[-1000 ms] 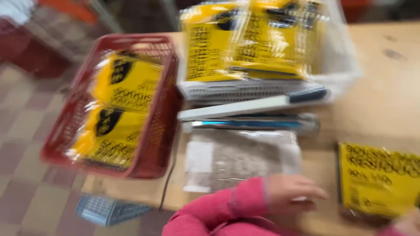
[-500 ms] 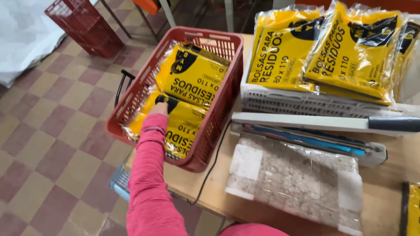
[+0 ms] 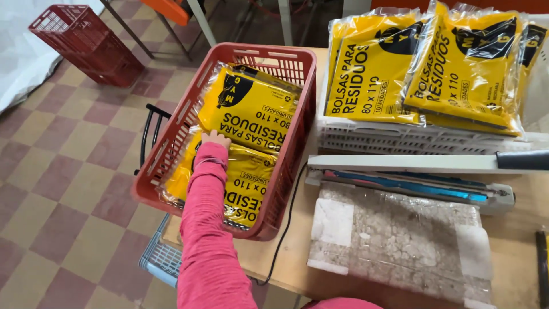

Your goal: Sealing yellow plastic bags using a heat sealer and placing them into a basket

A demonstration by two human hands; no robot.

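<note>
Left hand: centre-left of the frame, at the end of a pink sleeve that rises from the bottom edge. Fingers lie down on the packs inside the red crate, at the seam where the upper pack overlaps the lower; only the knuckles show, so whether it pinches a pack or merely presses on it cannot be told.

Right hand: not in view.

Upper pack: yellow, clear-wrapped, black print, lying tilted in the far half of the crate.

Lower pack: same kind, near half of the crate, partly under the sleeve and under the upper pack's edge.

Red crate: slotted plastic, left of centre, standing at the left end of the bench and jutting past its edge over the floor.

White tray: upper right, on the bench, holding more yellow packs stood leaning.

Heat sealer: right of centre, just below the tray, arm raised, blue strip along its bed.

Mottled pad: lower right, on the bench before the sealer.

Black cable: runs down between crate and pad.

Second red crate: upper left, on the checked floor, well apart from the bench
</note>
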